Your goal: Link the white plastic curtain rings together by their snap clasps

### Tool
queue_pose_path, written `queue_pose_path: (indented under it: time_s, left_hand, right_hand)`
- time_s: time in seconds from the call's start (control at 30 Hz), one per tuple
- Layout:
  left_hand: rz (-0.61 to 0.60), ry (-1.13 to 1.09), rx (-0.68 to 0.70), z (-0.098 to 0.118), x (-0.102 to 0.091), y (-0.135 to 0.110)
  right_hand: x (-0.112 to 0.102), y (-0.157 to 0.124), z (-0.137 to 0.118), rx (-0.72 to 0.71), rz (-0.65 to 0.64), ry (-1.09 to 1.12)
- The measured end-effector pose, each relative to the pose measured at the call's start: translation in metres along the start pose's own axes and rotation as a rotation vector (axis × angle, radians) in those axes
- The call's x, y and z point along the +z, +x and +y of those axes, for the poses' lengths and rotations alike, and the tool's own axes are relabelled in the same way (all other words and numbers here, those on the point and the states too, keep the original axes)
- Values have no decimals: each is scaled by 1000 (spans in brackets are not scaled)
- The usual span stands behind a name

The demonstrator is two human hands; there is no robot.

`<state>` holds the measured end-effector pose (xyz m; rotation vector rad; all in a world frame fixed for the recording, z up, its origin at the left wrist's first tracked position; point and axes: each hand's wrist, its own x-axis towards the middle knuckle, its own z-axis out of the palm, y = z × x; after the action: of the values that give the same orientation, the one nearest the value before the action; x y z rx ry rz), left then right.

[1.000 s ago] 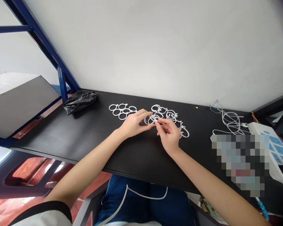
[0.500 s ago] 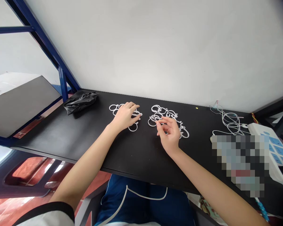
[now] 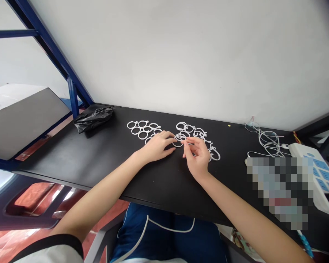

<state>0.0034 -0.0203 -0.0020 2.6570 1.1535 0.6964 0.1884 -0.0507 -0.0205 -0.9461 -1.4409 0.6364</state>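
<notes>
Several white curtain rings (image 3: 143,135), each with a small knob or eyelet, lie flat in a loose cluster on the left of the black tabletop. A second group of white rings (image 3: 199,133) lies jumbled and overlapping to the right. My left hand (image 3: 160,147) is palm down between the groups, partly covering the left cluster. Its fingers are apart and reach to the left edge of a ring (image 3: 177,146) in the right group. My right hand (image 3: 197,155) pinches with thumb and forefinger at that ring's right side and hides some rings behind it.
A crumpled black plastic bag (image 3: 94,119) lies at the table's back left. On the right are glasses (image 3: 251,126), a tangled white cable (image 3: 268,144), a blurred-out object (image 3: 279,190) and a white power strip (image 3: 308,153). A wall stands behind the table.
My left hand has moved right and slightly nearer me, from the left ring cluster to the edge of the right group, uncovering more left rings. My right hand has stayed nearly still.
</notes>
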Motion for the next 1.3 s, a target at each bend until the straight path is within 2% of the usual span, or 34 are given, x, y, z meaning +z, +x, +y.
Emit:
queue_pose_path:
  time_s: [0.2,0.4,0.57,0.7,0.93,1.17,1.3]
  left_hand:
    - [-95,-113,-55,0,0,-2]
    - [-98,-272,-37,2,0,-1]
    - [-55,-413,-96,5,1,0]
    - [0,-644,-211,9,-1,4]
    - [21,-1225,-439,11,-4,10]
    - [89,-1502,-386,5,-10,10]
    - [76,-1570,-421,4,-12,10]
  right_hand:
    - [0,0,0,18,13,-3]
    - [0,1,-2,24,12,-6]
    - [-1,1,-3,29,16,-11]
    - [-1,1,-2,26,40,0]
    - [0,2,-1,13,29,-1]
    - [1,2,-1,21,25,-39]
    - [0,4,-5,28,-1,-71]
